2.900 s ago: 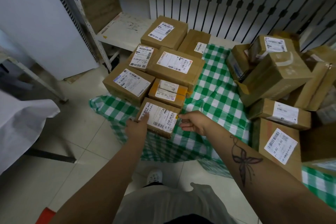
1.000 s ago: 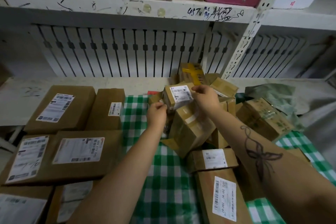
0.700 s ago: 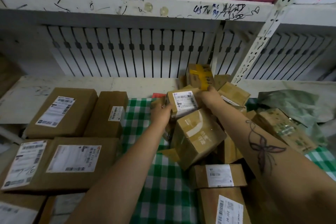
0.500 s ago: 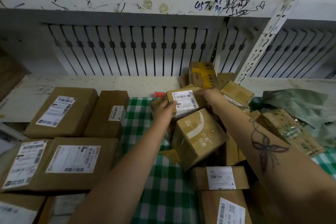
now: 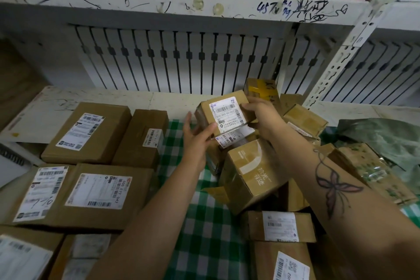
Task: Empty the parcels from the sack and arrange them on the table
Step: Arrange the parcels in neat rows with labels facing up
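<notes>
White shelf (image 5: 204, 4), scribbled with pen, runs behind a table (image 5: 159, 100) spread with green checked cloth (image 5: 204, 229). On the left side, flat boxes (image 5: 97, 191) lie label-up and edge to edge, which I read as the arranged side. On the right, a loose pile (image 5: 281, 225) of brown parcels leans at all angles, and the crumpled green sack (image 5: 381, 138) lies beside it at the far right. I have both hands up over the pile on one small box (image 5: 223, 112), its white label turned toward the camera, probably so it can be read. The left hand (image 5: 196, 141) pinches the lower left corner, thumb on the label face and fingers behind. The right hand (image 5: 261, 118) curls its fingers round the right edge. The small box is held above the table, just over another labelled parcel; I cannot tell whether they touch. Below sits a tilted taped box (image 5: 252, 173), and I judge it could slide if knocked. My guess is that the small box belongs with the flat boxes, label up.
</notes>
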